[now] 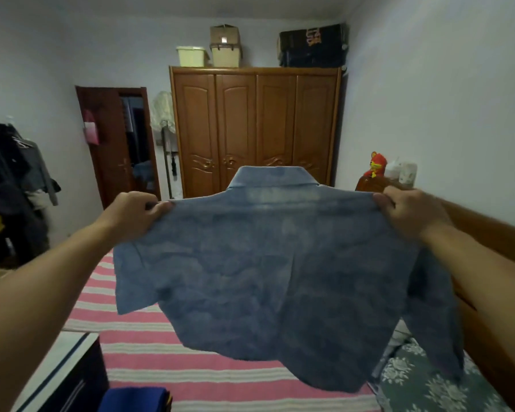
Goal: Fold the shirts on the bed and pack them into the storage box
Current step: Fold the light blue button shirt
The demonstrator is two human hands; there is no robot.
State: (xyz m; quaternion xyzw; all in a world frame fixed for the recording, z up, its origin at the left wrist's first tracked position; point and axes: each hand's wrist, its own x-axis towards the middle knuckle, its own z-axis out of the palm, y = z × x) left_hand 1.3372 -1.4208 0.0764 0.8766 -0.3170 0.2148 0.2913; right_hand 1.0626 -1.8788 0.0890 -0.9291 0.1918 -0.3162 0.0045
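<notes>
**Inspector:** Nearest the camera, at the bottom edge, a folded deep-blue garment [134, 399] lies on the bed. Just left of it stands a dark storage box [69, 379] with a white rim.

**Clerk:** And the bed itself?

**Inspector:** Bed [167, 346] is covered by a sheet in pink and white stripes. At near right lies green bedding with a pale flower pattern [428, 385]. A wooden bed rail [494, 233] runs along the right side.

**Clerk:** Position of the shirt?

**Inspector:** Blue collared shirt [268, 278] is held up in the air over the bed, spread wide, collar uppermost and hem hanging free. Its back faces the camera. One short sleeve hangs at left, the other droops at right.

**Clerk:** Hands?

**Inspector:** Left hand [131, 215] pinches the left shoulder of the shirt, fingers curled, thumb on the cloth. Right hand [411, 212] grips the right shoulder the same way. Both arms are stretched forward, well apart.

**Clerk:** Surroundings?

**Inspector:** Far centre, a wooden four-door wardrobe [256, 129], with boxes [225, 46] and a dark case [312, 44] on top. A dark door [113, 144] stands to its left. Clothes hang on a rack [9, 179] at far left. A red toy figure [376, 168] sits beyond the right hand.
</notes>
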